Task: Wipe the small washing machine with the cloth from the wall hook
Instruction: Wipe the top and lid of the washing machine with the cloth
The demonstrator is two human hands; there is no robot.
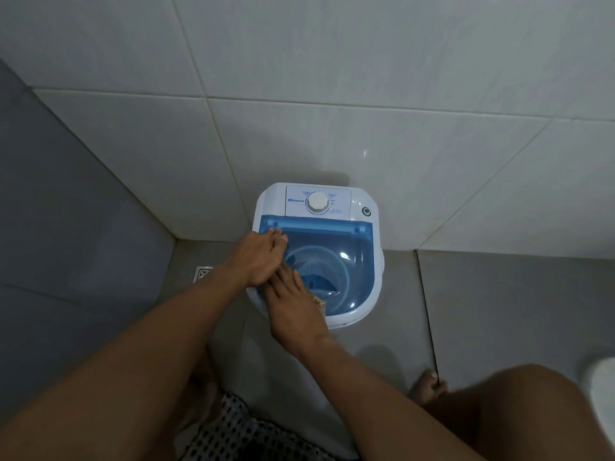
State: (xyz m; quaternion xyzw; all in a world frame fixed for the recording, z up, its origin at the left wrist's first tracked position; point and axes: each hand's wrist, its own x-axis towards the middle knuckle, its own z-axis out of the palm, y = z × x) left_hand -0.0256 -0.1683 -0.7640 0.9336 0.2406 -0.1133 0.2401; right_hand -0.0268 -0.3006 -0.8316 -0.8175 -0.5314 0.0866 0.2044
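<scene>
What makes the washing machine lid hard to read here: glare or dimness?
Head view: dim, bluish light; small glare patch on the blue washing machine lid, another on the wall tile; wide-angle bends the grout lines; cloth mostly hidden under the right hand.

On the pale control panel of the small white plastic washing machine, right of the round white dial, there's "OFF" with "ON" just beneath. Left of the dial sits a blue brand logo, too blurred to read, and the other fine print likewise.
</scene>
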